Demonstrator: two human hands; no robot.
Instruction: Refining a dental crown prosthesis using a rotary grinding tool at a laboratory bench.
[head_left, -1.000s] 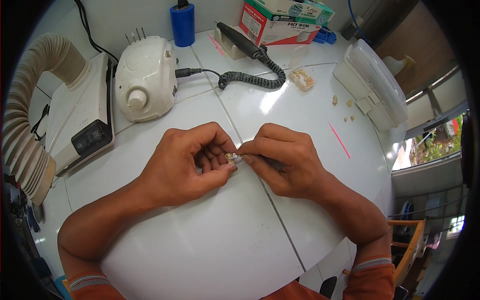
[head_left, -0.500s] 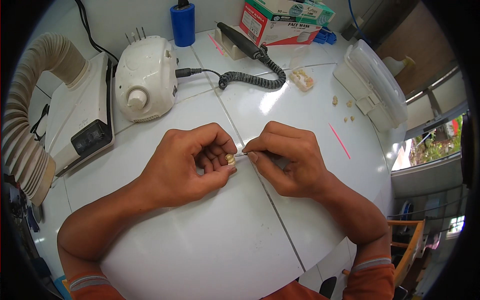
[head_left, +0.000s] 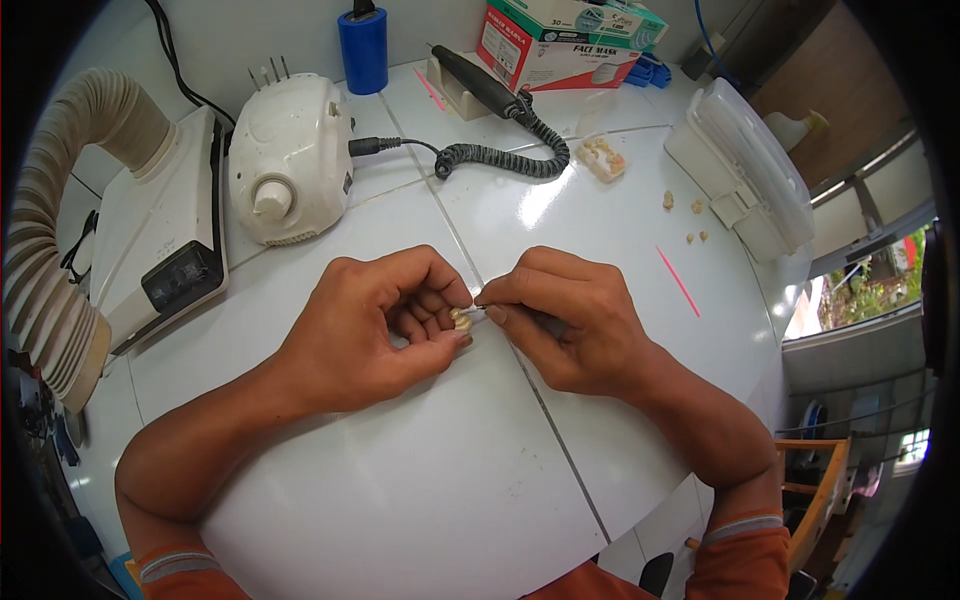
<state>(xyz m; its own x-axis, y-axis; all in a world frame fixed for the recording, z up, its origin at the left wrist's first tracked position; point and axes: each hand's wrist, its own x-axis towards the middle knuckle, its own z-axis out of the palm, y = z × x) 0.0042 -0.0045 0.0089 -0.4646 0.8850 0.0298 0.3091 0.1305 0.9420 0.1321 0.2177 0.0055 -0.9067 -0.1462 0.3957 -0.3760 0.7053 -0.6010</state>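
Near edge of the white desk (head_left: 420, 520): glossy, smooth, curved rim, crossed by thin seams; both forearms come in over it, orange cuffs at the rim. Bare desk surface lies between the forearms and the hands, open room there.

Left hand (head_left: 375, 335): fingers curled tight, pinching a small tooth-shaped piece (head_left: 461, 320), pale yellowish, between thumb and fingertips. Piece sits just above the desk, at the middle, between the two hands.

Right hand (head_left: 570, 325): closed narrow around a thin metal tool (head_left: 484, 306); its tip meets the piece. Most of the tool is hidden in the hand.

Right of the piece: a thin pink stick (head_left: 678, 281) lying flat, apart from the hands.

Beyond the piece, left: white rounded control unit (head_left: 290, 160) with a knob; further left, a white box unit (head_left: 160, 240) with a ribbed hose (head_left: 70, 200). Straight beyond: coiled black cable (head_left: 500, 158) leading to a dark handpiece (head_left: 480, 82) on its rest. A blue cylinder (head_left: 361, 50) at the far edge. Beyond, right: small clear tray of pale pieces (head_left: 603, 157), a few loose bits (head_left: 685, 215), a white lidded plastic box (head_left: 745, 170), a cardboard carton (head_left: 565, 40).
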